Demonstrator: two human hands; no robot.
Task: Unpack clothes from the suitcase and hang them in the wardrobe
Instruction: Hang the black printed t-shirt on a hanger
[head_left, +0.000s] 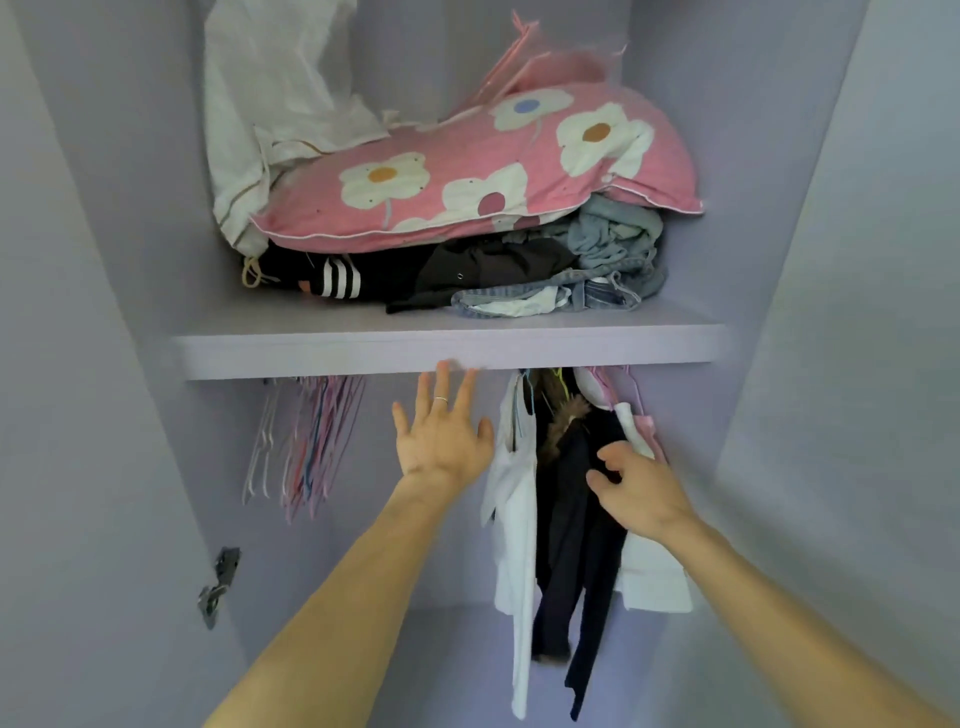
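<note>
Several clothes hang at the right under the wardrobe shelf (447, 349): a white garment (511, 519), a dark navy garment (571, 545) with a brown fur trim, and a white and pink one (654, 577). My right hand (644, 493) is at the navy garment, thumb and curled fingers pinching its fabric. My left hand (441, 441) is raised with its fingers spread straight, the tips just below the shelf's front edge, holding nothing. The rail is hidden behind the shelf. No suitcase is in view.
A bunch of empty wire hangers (306, 441) hangs at the left. On the shelf lie a pink flowered pillow (467, 176), a white cloth (270, 104) and folded dark and denim clothes (519, 280). A metal hinge (221, 582) sits on the left wall.
</note>
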